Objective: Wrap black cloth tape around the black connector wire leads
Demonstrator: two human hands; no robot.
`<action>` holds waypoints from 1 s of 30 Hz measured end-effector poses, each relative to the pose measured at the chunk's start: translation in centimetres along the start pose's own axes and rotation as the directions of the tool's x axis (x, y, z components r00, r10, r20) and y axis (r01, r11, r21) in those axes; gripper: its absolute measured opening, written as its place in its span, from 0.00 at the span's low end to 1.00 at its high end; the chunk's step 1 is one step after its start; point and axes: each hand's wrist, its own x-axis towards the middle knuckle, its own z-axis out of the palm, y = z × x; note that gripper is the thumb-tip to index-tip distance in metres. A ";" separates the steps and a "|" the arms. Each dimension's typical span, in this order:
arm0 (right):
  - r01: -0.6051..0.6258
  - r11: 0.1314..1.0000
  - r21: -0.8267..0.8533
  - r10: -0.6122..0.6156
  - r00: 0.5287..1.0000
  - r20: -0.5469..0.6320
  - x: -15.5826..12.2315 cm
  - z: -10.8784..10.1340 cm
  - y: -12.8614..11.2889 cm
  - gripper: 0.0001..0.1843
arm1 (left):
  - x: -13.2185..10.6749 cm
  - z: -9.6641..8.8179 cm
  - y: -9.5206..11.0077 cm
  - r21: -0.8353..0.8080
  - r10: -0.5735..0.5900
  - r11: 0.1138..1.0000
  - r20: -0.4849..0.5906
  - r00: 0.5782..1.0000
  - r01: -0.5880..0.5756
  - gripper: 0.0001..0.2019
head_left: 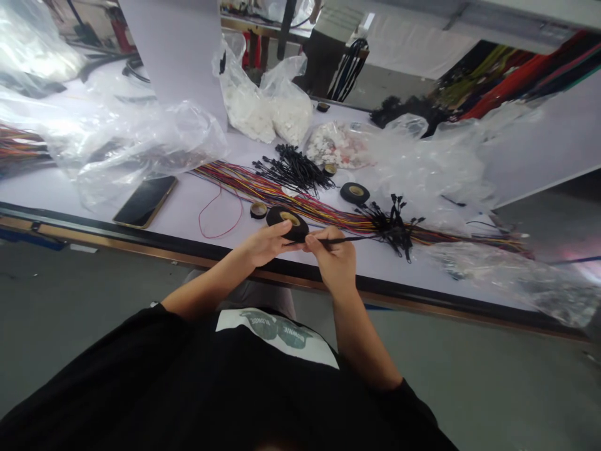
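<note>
My left hand [268, 243] grips a roll of black tape [300, 228], thumb on its upper side near the tan core. Close beside it, my right hand [334, 254] pinches a thin black cable [353, 238]. The cable runs right towards a bunch of black connector leads [397, 225]; its far end is lost among them. Both hands are almost touching over the table's front edge. Just behind them lies a long bundle of coloured wires [263, 186]. Whether tape is stuck to the cable is too small to tell.
A phone [145, 200] lies at left. Another black tape roll [354, 193] and a small tape roll [258, 210] rest by the wires. Behind are a pile of black leads [298, 169], plastic bags of white parts [291, 119] and crumpled clear plastic [432, 163].
</note>
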 end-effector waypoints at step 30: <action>-0.011 0.985 0.170 0.030 0.994 -0.109 0.4 1.7 0.7 0.22 | -1.5 2.1 0.2 0.843 0.469 0.482 -0.018 0.883 -0.239 0.06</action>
